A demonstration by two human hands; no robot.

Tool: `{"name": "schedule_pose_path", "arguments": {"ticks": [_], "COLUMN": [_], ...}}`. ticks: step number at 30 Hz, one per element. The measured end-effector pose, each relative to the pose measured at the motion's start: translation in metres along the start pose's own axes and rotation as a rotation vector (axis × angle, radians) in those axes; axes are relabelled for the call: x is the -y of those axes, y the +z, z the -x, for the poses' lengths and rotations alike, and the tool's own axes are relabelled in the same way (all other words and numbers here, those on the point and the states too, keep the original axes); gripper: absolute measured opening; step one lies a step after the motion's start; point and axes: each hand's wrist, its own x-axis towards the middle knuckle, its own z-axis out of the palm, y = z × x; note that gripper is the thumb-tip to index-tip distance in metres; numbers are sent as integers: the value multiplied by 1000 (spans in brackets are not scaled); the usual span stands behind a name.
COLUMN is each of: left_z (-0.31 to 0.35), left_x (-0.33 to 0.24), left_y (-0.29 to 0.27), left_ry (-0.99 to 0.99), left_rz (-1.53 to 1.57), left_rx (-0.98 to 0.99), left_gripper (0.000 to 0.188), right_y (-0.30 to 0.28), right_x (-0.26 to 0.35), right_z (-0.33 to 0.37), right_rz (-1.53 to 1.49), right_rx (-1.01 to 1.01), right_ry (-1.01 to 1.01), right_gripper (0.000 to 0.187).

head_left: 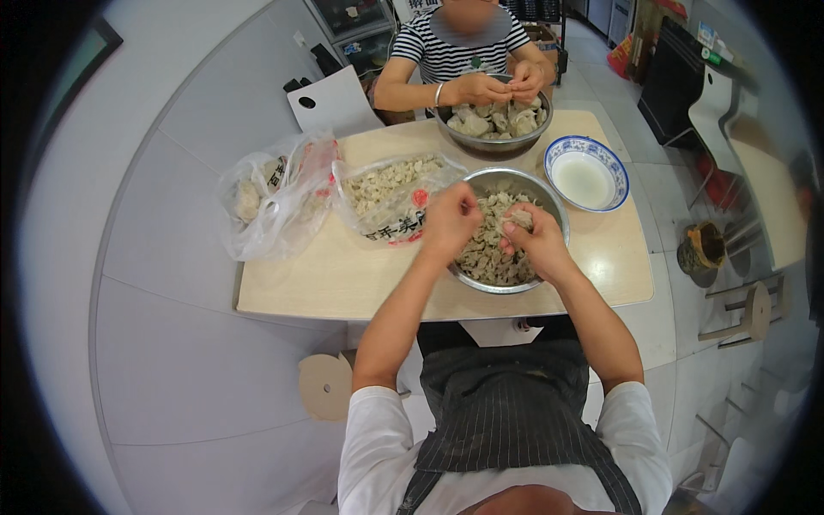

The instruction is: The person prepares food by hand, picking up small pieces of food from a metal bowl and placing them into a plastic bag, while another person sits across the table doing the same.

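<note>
Over the near metal bowl (pixel 554 209), the left hand (pixel 452 221) has its fingers bunched, on what I can't tell, while the right hand (pixel 537 240) clamps a pale piece (pixel 520 219), torn bits (pixel 494 260) heaped below, larger chunks (pixel 473 121) seemingly not yet torn in the far bowl (pixel 496 152).

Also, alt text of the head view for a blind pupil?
The wearer's right hand pinches a pale piece beside the left hand, above a metal bowl of small greyish bits. Opposite, someone in a striped shirt works over another bowl of larger lumps; plastic bags lie left, a blue-patterned bowl right.
</note>
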Motion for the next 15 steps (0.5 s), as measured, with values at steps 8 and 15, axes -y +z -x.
{"name": "schedule_pose_path", "arguments": {"ticks": [8,15], "left_z": [3,0], "left_x": [-20,7], "left_y": [-6,1], "left_ry": [61,11], "left_rz": [236,-3], "left_rx": [240,125], "left_gripper": [18,9], "right_y": [0,-5], "right_x": [18,27], "right_z": [6,10], "right_rz": [667,656], "right_rx": [-36,32], "right_ry": [-196,-143], "right_gripper": [29,26]}}
